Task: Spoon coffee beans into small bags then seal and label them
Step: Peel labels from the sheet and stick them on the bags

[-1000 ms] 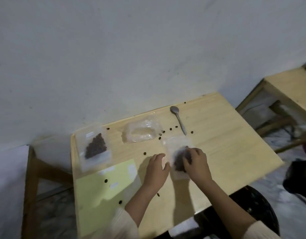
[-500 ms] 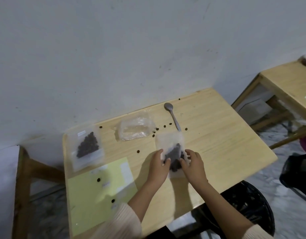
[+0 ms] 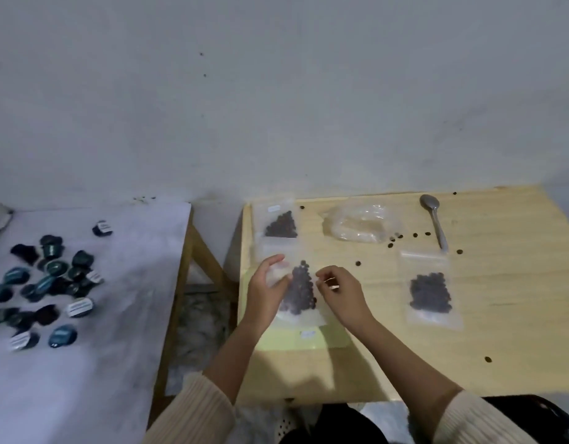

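Note:
A small clear bag of coffee beans (image 3: 301, 290) lies over the yellow-green label sheet (image 3: 328, 339) near the table's left side. My left hand (image 3: 265, 291) grips the bag's left edge. My right hand (image 3: 341, 291) is at its right edge, fingertips pinched on a small white label (image 3: 334, 286). A labelled filled bag (image 3: 280, 224) lies at the far left corner. Another filled bag (image 3: 430, 293) lies flat to the right. The metal spoon (image 3: 434, 219) rests at the back, empty.
A crumpled clear plastic bag (image 3: 360, 222) sits at the back of the wooden table (image 3: 501, 331), with loose beans (image 3: 395, 240) scattered near it. To the left stands a white-covered table (image 3: 123, 315) with several dark capsules (image 3: 49, 283). The wall is right behind.
The view has swung left and the side table shows. My hands have moved from the middle of the table to a bag over the yellow sheet. A filled bag now lies to the right.

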Available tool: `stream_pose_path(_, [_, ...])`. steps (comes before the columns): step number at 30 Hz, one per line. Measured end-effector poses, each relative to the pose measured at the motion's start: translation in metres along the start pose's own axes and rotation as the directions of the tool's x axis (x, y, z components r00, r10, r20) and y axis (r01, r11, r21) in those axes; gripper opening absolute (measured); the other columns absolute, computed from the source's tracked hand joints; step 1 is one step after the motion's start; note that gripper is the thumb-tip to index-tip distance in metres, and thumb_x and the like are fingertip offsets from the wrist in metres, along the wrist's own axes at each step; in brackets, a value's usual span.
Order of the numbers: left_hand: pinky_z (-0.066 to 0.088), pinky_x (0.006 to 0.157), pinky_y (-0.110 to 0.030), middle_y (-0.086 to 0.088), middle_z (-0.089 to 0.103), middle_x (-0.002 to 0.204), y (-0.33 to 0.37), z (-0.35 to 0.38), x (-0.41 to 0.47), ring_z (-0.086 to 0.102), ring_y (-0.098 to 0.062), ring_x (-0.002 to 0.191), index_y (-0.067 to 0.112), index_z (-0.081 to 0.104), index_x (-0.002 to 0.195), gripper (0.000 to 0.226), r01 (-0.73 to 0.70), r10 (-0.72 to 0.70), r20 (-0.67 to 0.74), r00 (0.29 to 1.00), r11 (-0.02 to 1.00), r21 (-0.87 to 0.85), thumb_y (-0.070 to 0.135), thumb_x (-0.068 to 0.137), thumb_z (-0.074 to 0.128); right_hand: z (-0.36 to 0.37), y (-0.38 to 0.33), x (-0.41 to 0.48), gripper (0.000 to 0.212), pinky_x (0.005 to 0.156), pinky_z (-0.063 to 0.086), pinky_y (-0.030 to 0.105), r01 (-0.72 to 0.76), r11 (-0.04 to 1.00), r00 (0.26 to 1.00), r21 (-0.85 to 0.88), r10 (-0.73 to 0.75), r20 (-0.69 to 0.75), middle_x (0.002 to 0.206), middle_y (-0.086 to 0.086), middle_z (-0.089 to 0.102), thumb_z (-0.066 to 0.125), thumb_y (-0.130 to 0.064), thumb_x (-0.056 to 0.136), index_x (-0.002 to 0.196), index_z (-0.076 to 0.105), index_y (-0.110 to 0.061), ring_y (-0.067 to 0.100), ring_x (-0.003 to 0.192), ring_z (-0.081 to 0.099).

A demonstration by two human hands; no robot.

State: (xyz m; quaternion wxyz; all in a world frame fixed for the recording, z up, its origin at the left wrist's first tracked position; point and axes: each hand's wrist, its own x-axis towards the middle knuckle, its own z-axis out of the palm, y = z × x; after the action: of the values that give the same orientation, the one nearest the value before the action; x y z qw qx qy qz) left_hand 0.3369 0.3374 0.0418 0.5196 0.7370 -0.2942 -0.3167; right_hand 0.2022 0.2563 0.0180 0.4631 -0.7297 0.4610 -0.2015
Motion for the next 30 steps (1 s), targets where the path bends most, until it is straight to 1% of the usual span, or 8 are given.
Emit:
stream_pose_path(4, [0.041, 0.081, -0.004, -0.003, 0.057, 0.118, -0.016, -0.057, -0.006, 0.054, -0.014, 0.104, 0.01, 0.056, 0.119, 0.036, 0.055, -0.045, -0.163, 0.986, 0.997, 0.057, 0.003, 0.085, 0.063, 0.032, -0.008, 0.014, 0.014, 0.077, 0.038, 0.017, 0.079, 0.989, 0.982, -0.126, -0.056, 0.179, 0.094, 0.001, 0.055, 0.056, -0.001, 0.086, 0.095, 0.066, -0.006, 0.014, 0.083, 0.053])
stream_pose_path(7, [0.05, 0.066, -0.013, -0.008, 0.057, 0.115, -0.028, -0.089, -0.02, 0.059, -0.02, 0.094, 0.019, 0.052, 0.123, 0.036, 0.146, -0.154, -0.214, 0.965, 0.988, -0.049, 0.009, 0.089, 0.057, 0.042, 0.004, 0.021, 0.022, 0.078, 0.036, 0.019, 0.129, 0.956, 0.965, -0.262, -0.059, 0.257, 0.094, 0.003, 0.054, 0.061, 0.0, 0.079, 0.098, 0.069, -0.008, 0.02, 0.092, 0.054])
stream_pose_path(11, [0.049, 0.06, -0.009, -0.003, 0.05, 0.118, -0.041, -0.11, -0.033, 0.055, -0.01, 0.094, 0.019, 0.049, 0.127, 0.039, 0.182, -0.209, -0.267, 0.941, 0.976, -0.123, 0.008, 0.09, 0.055, 0.052, 0.015, 0.019, 0.028, 0.085, 0.039, 0.027, 0.166, 0.93, 0.975, -0.327, -0.106, 0.196, 0.096, 0.011, 0.058, 0.07, 0.001, 0.07, 0.097, 0.071, -0.007, 0.03, 0.092, 0.056])
stream_pose_path(16, [0.043, 0.055, -0.002, -0.001, 0.046, 0.117, -0.046, -0.111, -0.036, 0.049, 0.001, 0.087, 0.017, 0.047, 0.13, 0.04, 0.215, -0.243, -0.283, 0.928, 0.968, -0.127, 0.007, 0.092, 0.053, 0.058, 0.016, 0.022, 0.019, 0.077, 0.03, 0.014, 0.149, 0.931, 0.981, -0.332, -0.096, 0.171, 0.092, 0.011, 0.057, 0.07, 0.0, 0.073, 0.092, 0.07, -0.003, 0.027, 0.092, 0.054])
stream_pose_path(19, [0.038, 0.051, 0.003, 0.004, 0.044, 0.107, -0.042, -0.106, -0.035, 0.044, 0.005, 0.08, 0.015, 0.045, 0.129, 0.039, 0.214, -0.243, -0.26, 0.934, 0.967, -0.135, 0.004, 0.092, 0.052, 0.058, 0.015, 0.022, 0.01, 0.078, 0.032, 0.015, 0.125, 0.948, 0.982, -0.293, -0.076, 0.172, 0.086, 0.007, 0.053, 0.068, 0.001, 0.074, 0.082, 0.071, -0.005, 0.022, 0.088, 0.052])
stream_pose_path(22, [0.044, 0.054, -0.002, 0.006, 0.051, 0.105, -0.042, -0.103, -0.032, 0.049, 0.003, 0.083, 0.014, 0.048, 0.126, 0.037, 0.209, -0.244, -0.255, 0.936, 0.965, -0.155, 0.004, 0.091, 0.054, 0.06, 0.016, 0.022, 0.012, 0.078, 0.036, 0.016, 0.105, 0.957, 0.983, -0.272, -0.058, 0.174, 0.086, 0.011, 0.056, 0.066, 0.004, 0.074, 0.074, 0.07, -0.007, 0.02, 0.087, 0.053])
stream_pose_path(27, [0.049, 0.061, -0.006, 0.001, 0.052, 0.111, -0.042, -0.103, -0.028, 0.053, 0.0, 0.089, 0.016, 0.052, 0.127, 0.04, 0.199, -0.231, -0.284, 0.93, 0.97, -0.136, 0.008, 0.088, 0.059, 0.06, 0.016, 0.022, 0.009, 0.074, 0.033, -0.001, 0.113, 0.95, 0.982, -0.291, -0.062, 0.178, 0.085, 0.007, 0.053, 0.067, 0.004, 0.074, 0.077, 0.069, -0.004, 0.018, 0.085, 0.05])
stream_pose_path(30, [0.052, 0.065, -0.01, 0.001, 0.054, 0.11, -0.042, -0.101, -0.028, 0.055, -0.001, 0.09, 0.015, 0.054, 0.125, 0.039, 0.171, -0.208, -0.291, 0.934, 0.974, -0.146, 0.007, 0.088, 0.059, 0.057, 0.015, 0.019, 0.013, 0.073, 0.03, 0.002, 0.102, 0.955, 0.983, -0.279, -0.053, 0.178, 0.091, 0.005, 0.051, 0.07, 0.0, 0.075, 0.087, 0.068, -0.002, 0.016, 0.087, 0.048])
